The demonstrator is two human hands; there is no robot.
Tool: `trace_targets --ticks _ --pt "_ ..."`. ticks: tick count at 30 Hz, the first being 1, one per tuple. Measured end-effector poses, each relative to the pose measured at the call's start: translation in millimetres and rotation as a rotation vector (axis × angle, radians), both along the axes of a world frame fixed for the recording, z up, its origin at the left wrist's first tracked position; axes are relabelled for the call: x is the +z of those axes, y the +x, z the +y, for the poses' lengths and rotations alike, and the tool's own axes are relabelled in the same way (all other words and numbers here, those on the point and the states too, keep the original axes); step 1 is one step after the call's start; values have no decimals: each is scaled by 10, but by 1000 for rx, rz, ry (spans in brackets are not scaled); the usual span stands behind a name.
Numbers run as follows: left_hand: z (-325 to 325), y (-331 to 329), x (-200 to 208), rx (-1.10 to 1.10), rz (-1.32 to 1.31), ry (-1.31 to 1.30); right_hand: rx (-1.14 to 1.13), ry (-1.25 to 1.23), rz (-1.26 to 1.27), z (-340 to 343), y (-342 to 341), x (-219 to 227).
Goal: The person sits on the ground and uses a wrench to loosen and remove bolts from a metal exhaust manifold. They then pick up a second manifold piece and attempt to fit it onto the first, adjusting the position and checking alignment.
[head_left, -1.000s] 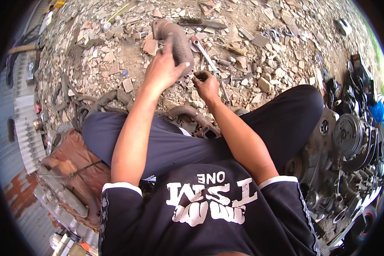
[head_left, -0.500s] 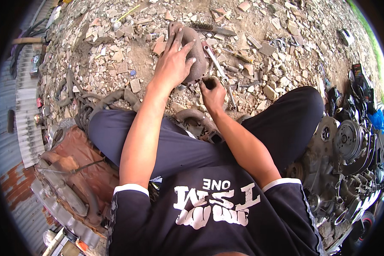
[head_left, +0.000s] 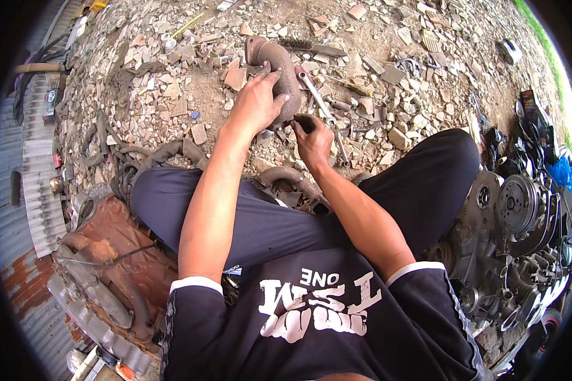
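A rusty brown exhaust pipe elbow (head_left: 279, 60) with a flange at its far end stands over the rubble in front of me. My left hand (head_left: 255, 101) grips it from the left, fingers over its upper side and thumb along its near part. My right hand (head_left: 313, 140) is closed in a pinch against the elbow's near end; whatever sits between its fingertips is too small to make out. Just right of the elbow lies a long wrench (head_left: 316, 94), with a second wrench (head_left: 341, 146) nearer to me. A wire brush (head_left: 314, 47) rests beyond the elbow.
Another rusty curved pipe (head_left: 289, 176) lies between my crossed legs. A yellow-handled tool (head_left: 357, 87) is among the stones. Engine parts (head_left: 518, 203) crowd my right side; a reddish-brown metal casing (head_left: 130, 232) lies at my left, beside corrugated sheeting (head_left: 41, 190).
The elbow has tilted, showing its far flange more plainly. My left hand has slid nearer along it, its fingers curling more. My right hand has shifted slightly left.
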State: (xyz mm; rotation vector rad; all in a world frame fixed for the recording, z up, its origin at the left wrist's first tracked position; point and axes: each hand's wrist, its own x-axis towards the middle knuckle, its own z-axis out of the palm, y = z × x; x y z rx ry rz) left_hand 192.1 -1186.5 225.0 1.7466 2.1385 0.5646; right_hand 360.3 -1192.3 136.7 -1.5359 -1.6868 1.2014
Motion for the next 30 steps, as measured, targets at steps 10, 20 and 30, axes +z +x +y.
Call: trace_targets --ticks 10,20,30 --pt "96 -245 -298 158 -231 -406 17 20 -87 78 -15 -90" --pt "117 -270 -417 127 -205 -528 1 -17 12 43 -15 -95" --pt "93 -247 -405 170 -163 -525 1 -185 -149 119 -27 49"
